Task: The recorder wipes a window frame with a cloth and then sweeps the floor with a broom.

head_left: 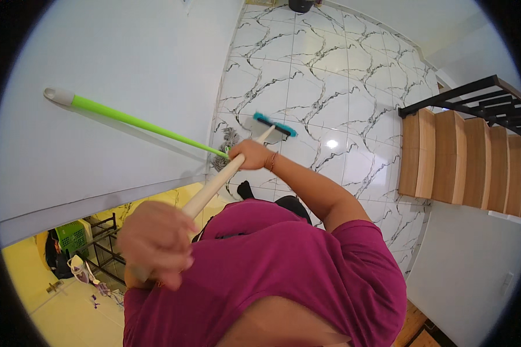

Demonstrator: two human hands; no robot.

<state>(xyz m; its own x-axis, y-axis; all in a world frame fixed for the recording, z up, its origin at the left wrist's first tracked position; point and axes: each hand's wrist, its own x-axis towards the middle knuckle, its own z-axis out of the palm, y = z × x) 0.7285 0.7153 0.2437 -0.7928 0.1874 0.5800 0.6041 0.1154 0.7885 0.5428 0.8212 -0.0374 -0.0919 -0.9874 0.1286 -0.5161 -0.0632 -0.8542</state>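
Note:
A broom with a pale cream handle [211, 188] slants from my chest down to the floor. Its teal-bristled head [275, 125] rests on the marble-patterned tiles. My right hand [250, 155] is closed round the lower part of the handle. Higher up, close to my body, my left hand [156, 243] is wrapped about the upper end of the handle; it is blurred by motion, and the handle's tip is hidden by it. Just beyond my right hand, a mop with a bright green handle [145, 126] leans on the wall, its grey strands [228, 139] on the floor.
A white wall [127, 52] runs along the left. Wooden stairs [417, 153] with a black metal railing [451, 95] rise on the right. A dark bucket-like container [300, 5] stands at the far end. Lower left are a green crate [72, 237] and a dark metal rack [104, 246].

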